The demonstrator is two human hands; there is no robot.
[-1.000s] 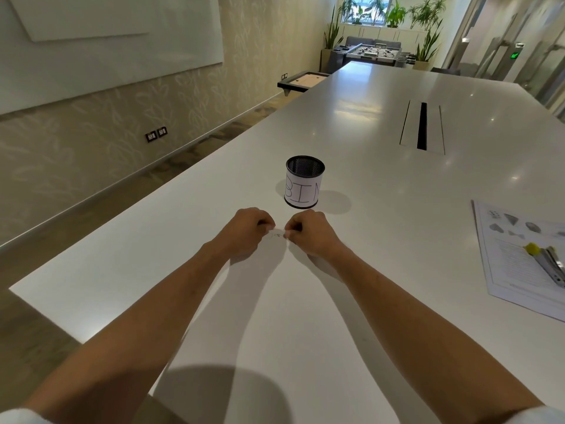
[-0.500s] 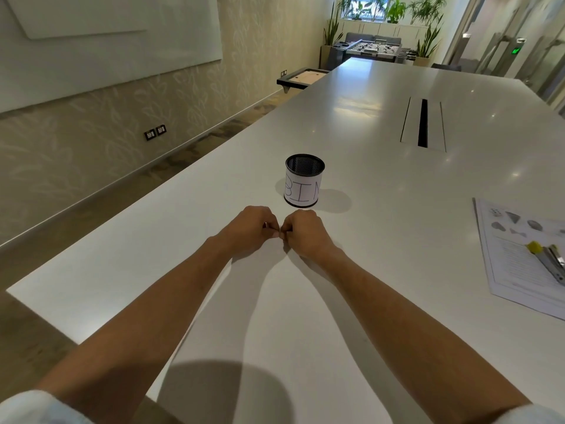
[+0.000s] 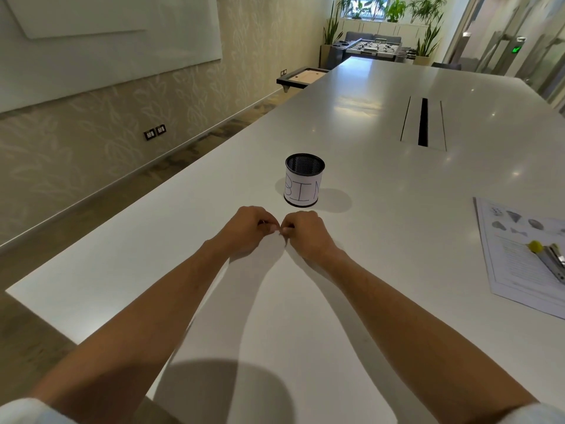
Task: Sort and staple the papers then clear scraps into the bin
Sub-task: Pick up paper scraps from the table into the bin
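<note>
My left hand [image 3: 249, 229] and my right hand [image 3: 304, 232] meet knuckle to knuckle just in front of the bin, fingers curled. Between their fingertips they pinch a tiny white paper scrap [image 3: 279, 234], mostly hidden by the fingers. The bin [image 3: 304, 180] is a small black mesh cup wrapped in white paper lettered "BIN", upright just beyond the hands. At the right edge lies a stack of printed papers [image 3: 516, 264] with a stapler [image 3: 550, 260] resting on it, yellow knob toward me.
All of this sits on a long white table [image 3: 305, 301], whose left edge runs diagonally past my left arm. A cable slot [image 3: 423, 122] is set into the tabletop farther back. A foosball table and plants stand at the far end of the room.
The hands have closed together: one second ago a strip of scrap spanned a gap between them, now their fingertips nearly touch and little paper shows.
</note>
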